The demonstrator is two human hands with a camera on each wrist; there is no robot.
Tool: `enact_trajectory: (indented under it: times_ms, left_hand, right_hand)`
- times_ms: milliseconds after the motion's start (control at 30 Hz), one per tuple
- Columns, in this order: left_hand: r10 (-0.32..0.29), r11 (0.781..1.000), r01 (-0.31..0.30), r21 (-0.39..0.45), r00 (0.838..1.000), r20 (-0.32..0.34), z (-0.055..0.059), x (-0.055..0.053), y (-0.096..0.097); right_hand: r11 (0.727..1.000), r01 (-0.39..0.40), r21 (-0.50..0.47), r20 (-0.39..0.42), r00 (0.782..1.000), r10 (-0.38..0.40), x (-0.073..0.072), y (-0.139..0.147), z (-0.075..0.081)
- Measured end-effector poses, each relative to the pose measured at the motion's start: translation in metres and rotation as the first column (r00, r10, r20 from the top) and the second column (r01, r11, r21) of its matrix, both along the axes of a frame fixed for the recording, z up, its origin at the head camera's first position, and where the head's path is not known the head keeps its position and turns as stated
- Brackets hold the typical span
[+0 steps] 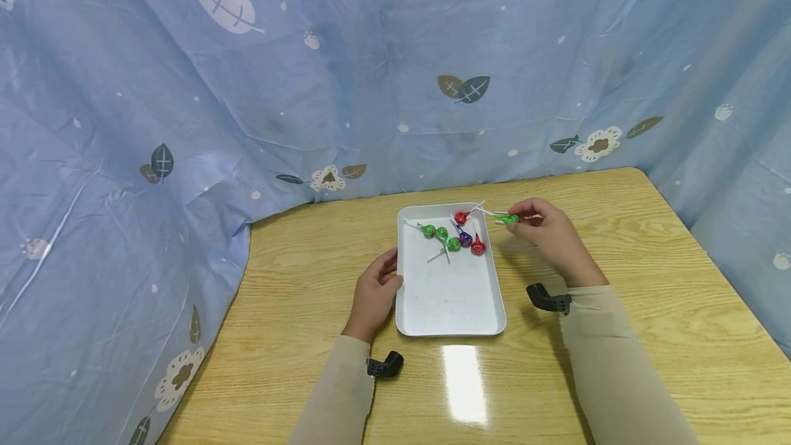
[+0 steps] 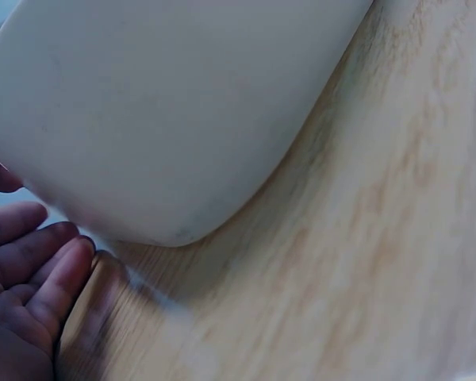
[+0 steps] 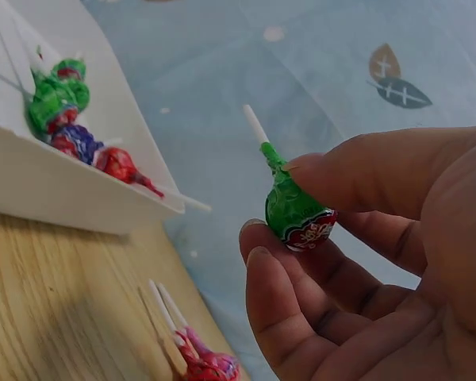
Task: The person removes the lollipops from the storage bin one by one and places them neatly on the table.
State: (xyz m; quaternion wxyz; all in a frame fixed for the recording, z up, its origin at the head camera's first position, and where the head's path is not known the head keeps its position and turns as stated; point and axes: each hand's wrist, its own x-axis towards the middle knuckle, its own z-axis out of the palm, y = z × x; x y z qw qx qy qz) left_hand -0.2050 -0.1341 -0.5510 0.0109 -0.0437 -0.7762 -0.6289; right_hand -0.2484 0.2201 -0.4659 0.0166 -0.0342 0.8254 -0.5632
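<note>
My right hand (image 1: 546,235) pinches a green-wrapped lollipop (image 3: 293,206) between thumb and fingers, its white stick tilted up, beyond the tray's right side. Below that hand, reddish-pink lollipops (image 3: 210,365) lie on the table, partly cut off in the right wrist view. A white tray (image 1: 451,294) holds several lollipops in its far half: green ones (image 1: 454,244), a purple one (image 1: 465,240) and red ones (image 1: 478,247). At the tray's left edge rests my left hand (image 1: 373,294), its fingers loosely bent against the side wall, holding no lollipop.
The tray stands on a wood-grain table (image 1: 309,294). A blue patterned curtain (image 1: 371,88) hangs behind the table and along its left side. Black wrist mounts (image 1: 546,299) stick out from both sleeves. Light reflects off the tabletop in front of the tray.
</note>
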Motion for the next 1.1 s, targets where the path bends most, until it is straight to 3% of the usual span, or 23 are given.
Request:
enact_trajectory:
  times_ms: [767, 1100]
  left_hand:
    - [0.002, 1.0, -0.002, -0.002, 1.0, -0.002, -0.003, -0.001, -0.001]
    - [0.003, 1.0, -0.003, -0.011, 1.0, -0.009, -0.001, -0.001, 0.0]
  right_hand:
    - [0.999, 0.03, 0.012, -0.002, 1.0, -0.03, -0.002, 0.018, -0.009]
    - [0.997, 0.061, 0.045, 0.06, 0.996, -0.063, -0.003, 0.022, -0.013]
